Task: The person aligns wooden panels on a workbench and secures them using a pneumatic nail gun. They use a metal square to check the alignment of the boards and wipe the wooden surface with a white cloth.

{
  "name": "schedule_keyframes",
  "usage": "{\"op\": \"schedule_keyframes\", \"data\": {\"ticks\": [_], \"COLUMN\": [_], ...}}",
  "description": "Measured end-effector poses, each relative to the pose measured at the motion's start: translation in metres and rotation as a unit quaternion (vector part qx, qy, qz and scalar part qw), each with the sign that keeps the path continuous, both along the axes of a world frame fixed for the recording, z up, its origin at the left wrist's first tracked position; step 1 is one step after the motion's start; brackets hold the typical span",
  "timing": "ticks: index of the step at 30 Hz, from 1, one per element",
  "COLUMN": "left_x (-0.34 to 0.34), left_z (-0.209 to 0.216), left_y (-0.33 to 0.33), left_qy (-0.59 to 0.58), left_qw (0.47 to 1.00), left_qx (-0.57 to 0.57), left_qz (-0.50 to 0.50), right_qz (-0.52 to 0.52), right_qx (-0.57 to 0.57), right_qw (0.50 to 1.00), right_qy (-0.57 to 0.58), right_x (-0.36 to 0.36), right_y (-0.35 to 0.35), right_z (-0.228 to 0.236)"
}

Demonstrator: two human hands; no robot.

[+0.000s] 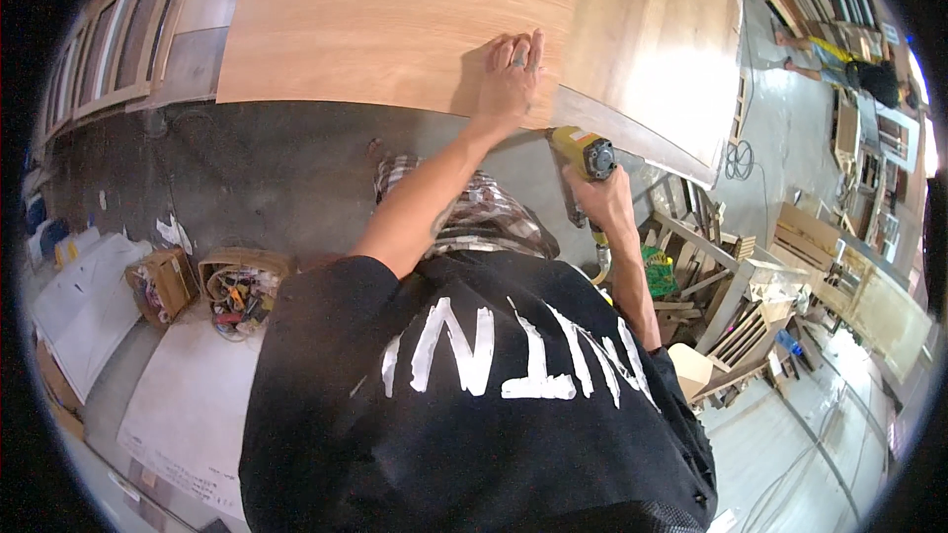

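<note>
My left hand [513,77] presses down on a reddish wood-grain panel [365,25], close to its near edge. Its fingers are a little bent but apart, with nothing in them. In my right hand [606,199] is a yellow and black pneumatic nail gun [585,150], gripped by the handle. The gun's nose meets the panel's near edge, just right of my left hand; the exact contact point is too small to make out. A paler wooden surface [657,35] adjoins the reddish panel on the right.
Scrap wood [731,286] lies piled at my right, near a green bundle [659,271]. A cardboard box of odds and ends [242,291] stands at left on the floor. Framed panels [123,30] lean at far left. Another person [859,69] is at the far right, beyond a coiled cable [741,160].
</note>
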State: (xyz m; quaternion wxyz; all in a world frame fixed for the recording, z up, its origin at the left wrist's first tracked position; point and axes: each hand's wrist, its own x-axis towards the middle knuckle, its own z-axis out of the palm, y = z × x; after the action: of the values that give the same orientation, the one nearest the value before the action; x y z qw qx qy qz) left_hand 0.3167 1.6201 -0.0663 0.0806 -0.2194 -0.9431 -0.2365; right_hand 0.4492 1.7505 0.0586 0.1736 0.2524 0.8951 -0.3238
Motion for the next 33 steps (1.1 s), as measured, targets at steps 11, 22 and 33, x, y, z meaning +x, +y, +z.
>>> {"op": "schedule_keyframes", "data": {"ticks": [11,22,33], "left_x": [-0.140,-0.298,-0.316], "left_z": [-0.003,-0.026,-0.034], "left_y": [-0.269,-0.370,-0.362], "left_qy": [0.042,-0.071,-0.192], "left_qw": [0.988,0.956,0.839], "left_qx": [0.065,0.182,0.462], "left_qz": [0.132,0.218,0.213], "right_qz": [-0.129,0.028,0.231], "right_qx": [-0.107,-0.144,-0.067], "right_qw": [0.984,0.989,0.958], "right_qy": [0.051,0.006,-0.157], "right_x": [-0.048,-0.286,-0.534], "right_y": [-0.033,-0.234,-0.388], "right_z": [0.092,0.201,0.071]}}
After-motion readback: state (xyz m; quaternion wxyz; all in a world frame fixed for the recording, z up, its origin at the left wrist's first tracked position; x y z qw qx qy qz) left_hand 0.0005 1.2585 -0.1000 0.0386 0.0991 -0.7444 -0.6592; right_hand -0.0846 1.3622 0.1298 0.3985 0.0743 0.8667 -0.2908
